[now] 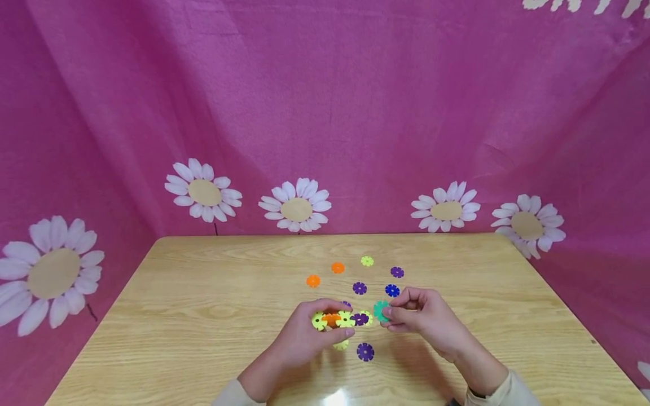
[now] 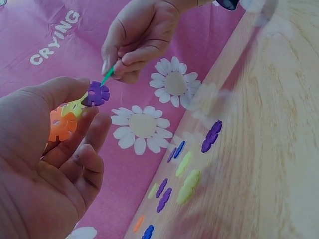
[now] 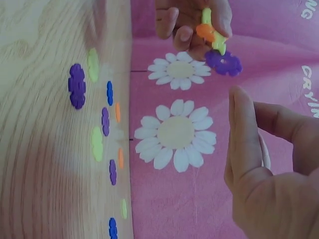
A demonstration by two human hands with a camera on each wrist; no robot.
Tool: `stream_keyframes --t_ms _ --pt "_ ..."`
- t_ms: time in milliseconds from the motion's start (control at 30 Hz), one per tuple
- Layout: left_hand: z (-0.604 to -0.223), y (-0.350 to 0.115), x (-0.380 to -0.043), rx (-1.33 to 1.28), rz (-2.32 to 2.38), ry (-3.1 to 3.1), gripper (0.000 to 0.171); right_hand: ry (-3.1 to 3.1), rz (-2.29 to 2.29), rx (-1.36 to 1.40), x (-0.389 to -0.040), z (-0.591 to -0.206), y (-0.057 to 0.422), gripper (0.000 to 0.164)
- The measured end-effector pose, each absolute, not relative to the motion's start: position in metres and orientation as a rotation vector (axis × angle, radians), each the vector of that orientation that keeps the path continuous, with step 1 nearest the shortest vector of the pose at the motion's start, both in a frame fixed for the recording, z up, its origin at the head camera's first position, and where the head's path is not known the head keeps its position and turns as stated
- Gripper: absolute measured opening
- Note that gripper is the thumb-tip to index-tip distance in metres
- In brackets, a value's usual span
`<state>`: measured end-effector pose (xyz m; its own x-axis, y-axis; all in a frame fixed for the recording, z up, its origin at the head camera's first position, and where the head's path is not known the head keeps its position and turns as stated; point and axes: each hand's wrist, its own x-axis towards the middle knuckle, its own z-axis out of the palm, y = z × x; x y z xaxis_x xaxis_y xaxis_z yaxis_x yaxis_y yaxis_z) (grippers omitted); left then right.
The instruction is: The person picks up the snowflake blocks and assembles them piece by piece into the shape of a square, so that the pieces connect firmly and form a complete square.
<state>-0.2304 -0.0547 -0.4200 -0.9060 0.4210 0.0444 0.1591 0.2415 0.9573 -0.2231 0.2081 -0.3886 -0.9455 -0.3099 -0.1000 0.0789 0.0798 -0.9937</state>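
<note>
My left hand (image 1: 303, 331) holds a short chain of notched plastic snowflake discs between thumb and fingers. The chain runs from a yellow disc (image 1: 318, 321) through an orange disc (image 2: 63, 124) and another yellow disc (image 3: 219, 46) to a purple disc (image 3: 225, 63) at its free end. Opposite it, my right hand (image 1: 429, 316) pinches a green snowflake disc (image 1: 380, 311) by its edge. In the left wrist view the green disc (image 2: 107, 75) appears edge-on, close by the purple one. My own fingers hide it in the right wrist view. Both hands are raised above the wooden table.
Several loose snowflake discs lie on the table (image 1: 203, 316): orange (image 1: 337, 268), yellow (image 1: 367, 261), blue (image 1: 392, 290) and purple, one purple disc (image 1: 365, 352) being nearest me. A pink cloth (image 1: 330, 113) printed with daisies hangs behind the table and along its sides.
</note>
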Motion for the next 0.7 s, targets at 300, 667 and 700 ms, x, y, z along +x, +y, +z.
stream_keyframes --t_ms 300,667,700 --pt "-0.4209 -0.0543 -0.2297 0.533 1.729 2.276 0.028 2.043 -1.888 -0.261 -0.2189 -0.3897 0.2045 0.013" --pt "-0.4197 -0.0529 -0.228 0.549 1.735 2.263 0.029 1.988 -1.905 -0.281 -0.2203 -0.3927 0.2054 0.011" --pt "-0.4199 -0.053 -0.2278 0.552 1.734 2.264 0.029 1.979 -1.909 -0.274 -0.2203 -0.3931 0.2054 0.011"
